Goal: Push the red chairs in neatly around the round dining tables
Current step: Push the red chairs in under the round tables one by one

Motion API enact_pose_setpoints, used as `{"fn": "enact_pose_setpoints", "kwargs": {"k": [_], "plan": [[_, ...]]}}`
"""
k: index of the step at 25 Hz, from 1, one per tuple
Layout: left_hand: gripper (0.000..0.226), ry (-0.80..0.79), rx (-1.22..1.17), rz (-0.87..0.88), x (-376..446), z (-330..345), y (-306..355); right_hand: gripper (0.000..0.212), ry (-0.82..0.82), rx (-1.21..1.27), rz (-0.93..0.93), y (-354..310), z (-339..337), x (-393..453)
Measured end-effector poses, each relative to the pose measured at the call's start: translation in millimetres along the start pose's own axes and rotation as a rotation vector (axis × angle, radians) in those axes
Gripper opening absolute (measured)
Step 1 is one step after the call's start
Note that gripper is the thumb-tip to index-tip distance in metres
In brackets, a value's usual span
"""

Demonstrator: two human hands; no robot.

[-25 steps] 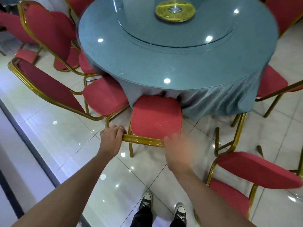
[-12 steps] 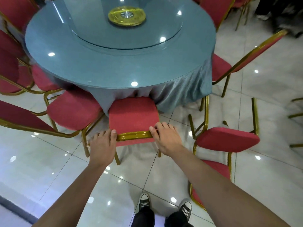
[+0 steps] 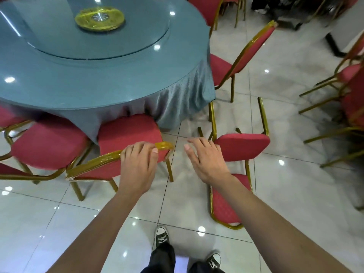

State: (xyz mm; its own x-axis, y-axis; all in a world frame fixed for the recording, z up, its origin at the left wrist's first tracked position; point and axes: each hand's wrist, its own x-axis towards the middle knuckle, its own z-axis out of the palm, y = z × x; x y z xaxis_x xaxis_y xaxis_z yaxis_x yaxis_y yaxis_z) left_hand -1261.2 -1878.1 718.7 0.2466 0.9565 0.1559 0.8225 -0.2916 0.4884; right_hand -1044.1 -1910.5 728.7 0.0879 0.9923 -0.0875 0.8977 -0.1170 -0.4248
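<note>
Standing over the chairs, the person has black sneakers point(image 3: 162, 236) planted on the glossy tiled floor point(image 3: 295, 194) just below both outstretched arms. The left hand point(image 3: 137, 164) rests on the gold top rail of the tucked chair point(image 3: 128, 133), fingers curled over the rail near its right end, so it grips the backrest. The right hand point(image 3: 206, 160) hovers in open air to the right of that rail, fingers spread and relaxed, holding nothing; it sits just short of the next chair point(image 3: 241, 146), whose backrest is right beyond its fingertips, though I cannot tell if they touch it.

Past the left hand, the tucked chair's seat reaches under the hanging teal tablecloth point(image 3: 177, 99), so that one looks done. The next chair, beyond and below the right hand, stands well out from the round table point(image 3: 88, 75), turned away from it and not lined up with its neighbours. Farther right another chair point(image 3: 242, 54) sits angled at the table's edge.

My reading: one chair is finished and the reach is for the next. That calls for letting go with the left, taking the stray chair's backrest in both hands, swinging it to face the table, then sliding it in level with the rest without snagging the cloth.
</note>
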Motion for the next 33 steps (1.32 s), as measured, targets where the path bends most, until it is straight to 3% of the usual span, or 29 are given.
{"fn": "enact_pose_setpoints", "kwargs": {"k": [9, 18, 33], "plan": [[0.044, -0.096, -0.033, 0.105, -36.7, 55.3, 132.1, 0.054, 0.184, 0.064, 0.178, 136.4, -66.9, -103.9], [0.058, -0.171, -0.037, 0.168, -68.4, 115.2, 255.3, 0.056, 0.268, 0.071, 0.287, 265.1, -111.1, -179.6], [0.051, -0.267, 0.003, 0.185, 4.1, 216.7, 343.2, 0.062, 0.273, 0.044, 0.352, 383.1, -167.9, -129.3]]}}
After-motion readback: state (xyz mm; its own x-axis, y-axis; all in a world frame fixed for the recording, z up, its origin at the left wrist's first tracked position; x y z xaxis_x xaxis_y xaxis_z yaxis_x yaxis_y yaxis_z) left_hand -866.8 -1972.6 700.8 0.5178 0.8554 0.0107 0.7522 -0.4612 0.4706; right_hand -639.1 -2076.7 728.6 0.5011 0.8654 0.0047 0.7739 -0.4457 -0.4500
